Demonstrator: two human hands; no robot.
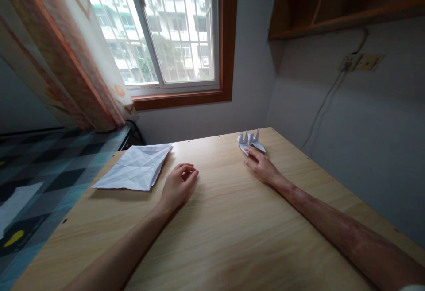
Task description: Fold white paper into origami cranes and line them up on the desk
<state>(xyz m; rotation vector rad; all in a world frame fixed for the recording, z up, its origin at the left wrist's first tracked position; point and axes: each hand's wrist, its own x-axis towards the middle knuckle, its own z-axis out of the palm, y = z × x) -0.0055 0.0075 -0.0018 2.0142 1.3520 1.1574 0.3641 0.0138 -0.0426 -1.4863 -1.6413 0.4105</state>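
Two folded paper cranes (245, 140) stand side by side near the far right corner of the tabletop (212, 229), a spot that probably keeps them out of the way of the forearms. The right hand (262, 167) reaches out to them, palm low over the wood, with its fingertips at the near wing of the left-hand crane; such a light, low contact would suit thin paper, which a firmer hold could crush. Whether that grip pinches the wing or merely touches it, one cannot tell from this angle. The left hand (179, 184) rests on the tabletop with its grip loosely curled, a gap between thumb and fingers and nothing in it, apparently idle. Just beyond it, to its left, the creased white paper (136, 167) lies flat by the left edge, perhaps laid there to stay within that hand's reach while apart from the cranes. The cranes are plain white, small against the hand, with slim points rising upright and pale wings slanting down toward the wood; their finer folds are too small to make out. The paper shows crossing fold lines and slightly uneven edges.
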